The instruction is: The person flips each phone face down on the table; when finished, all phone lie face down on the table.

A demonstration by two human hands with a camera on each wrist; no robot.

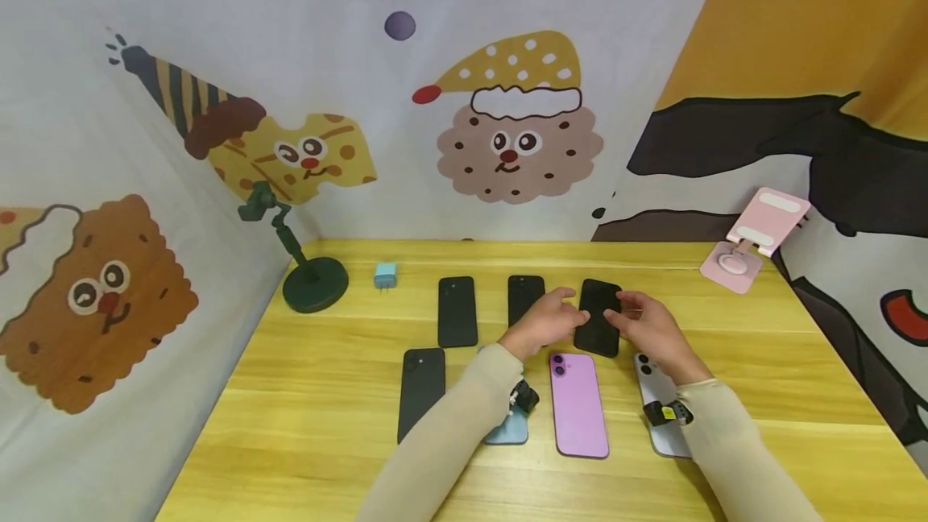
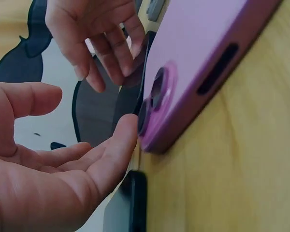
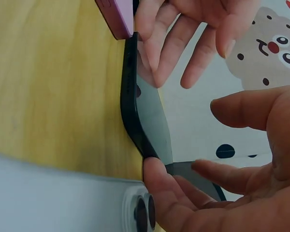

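A dark phone, glossy face up, lies flat in the back row between my two hands. My left hand is at its left side, thumb raised and fingers loosely spread. From the right comes my right hand; in the right wrist view its lower fingertips are right at the dark phone's edge, with the thumb held apart. Just in front lies a pink phone, back up. A silver-white phone is partly hidden under my right wrist, and a light blue phone under my left forearm.
Further left are black phones: one at the back, one beside my left hand, one in front. A blue charger plug and a dark green stand are at the back left, a pink stand at the back right.
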